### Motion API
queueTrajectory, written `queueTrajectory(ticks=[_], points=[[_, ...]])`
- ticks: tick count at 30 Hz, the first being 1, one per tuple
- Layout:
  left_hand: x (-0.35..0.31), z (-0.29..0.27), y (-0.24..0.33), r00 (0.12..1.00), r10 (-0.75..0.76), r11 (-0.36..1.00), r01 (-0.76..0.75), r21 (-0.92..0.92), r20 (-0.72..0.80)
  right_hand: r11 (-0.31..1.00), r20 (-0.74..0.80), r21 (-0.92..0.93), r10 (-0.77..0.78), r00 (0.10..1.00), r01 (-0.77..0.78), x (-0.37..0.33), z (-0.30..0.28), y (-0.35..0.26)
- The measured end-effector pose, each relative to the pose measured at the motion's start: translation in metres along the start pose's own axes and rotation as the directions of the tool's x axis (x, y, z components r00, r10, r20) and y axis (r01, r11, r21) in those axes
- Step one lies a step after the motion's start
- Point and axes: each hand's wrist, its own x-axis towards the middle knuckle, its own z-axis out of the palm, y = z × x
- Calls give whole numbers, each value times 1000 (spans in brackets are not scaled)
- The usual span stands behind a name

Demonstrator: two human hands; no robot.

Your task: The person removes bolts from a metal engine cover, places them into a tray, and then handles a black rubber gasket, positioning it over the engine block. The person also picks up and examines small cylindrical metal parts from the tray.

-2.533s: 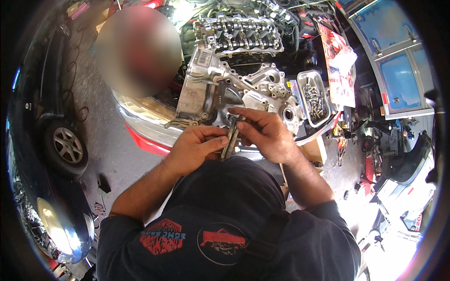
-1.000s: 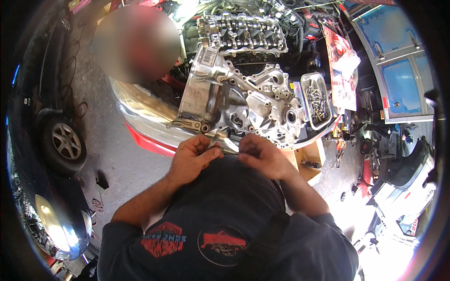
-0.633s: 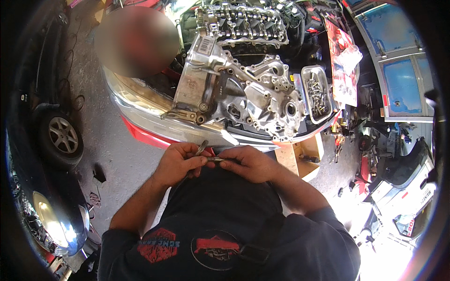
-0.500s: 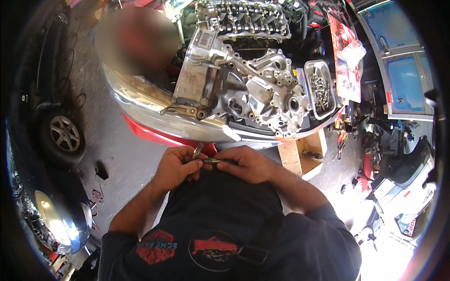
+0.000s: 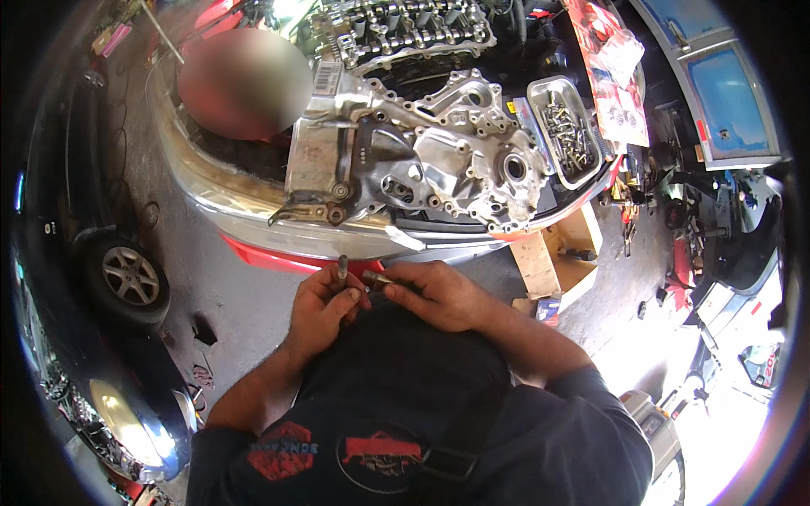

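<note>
Both my hands are close together in front of my dark shirt, before the car's front bumper [image 5: 337,236]. In my left hand [image 5: 319,310] a short, bolt-like metal piece [image 5: 342,268] stands upright, pinched by thumb and fingers. My right hand [image 5: 439,295] grips a second small cylindrical metal piece [image 5: 374,277], which points left toward the first one. The tips of the two pieces are near each other; whether they touch I cannot tell. Beyond the hands, a large cast-aluminium engine cover [image 5: 447,160] lies across the car's front.
A metal tray [image 5: 538,93] of bolts sits right of the cover. An engine cylinder head [image 5: 396,34] shows behind. Below the bumper at right is an open cardboard box [image 5: 578,274]. A dark car [image 5: 101,337] stands at left. A blurred area covers the far left.
The left metal piece has tipped more upright, and the right one has shifted slightly and shows its end more. The whole view has turned a little.
</note>
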Motion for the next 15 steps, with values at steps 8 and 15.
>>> queueTrajectory(ticks=[8, 15], points=[[31, 24, 4, 993, 102, 977, -112, 183, 64, 998, -137, -31, 51, 989, -56, -14, -37, 19], [99, 42, 52, 829, 497, 591, -106, 800, -257, 979, -130, 74, 198, 972, -190, -21, -104, 51]])
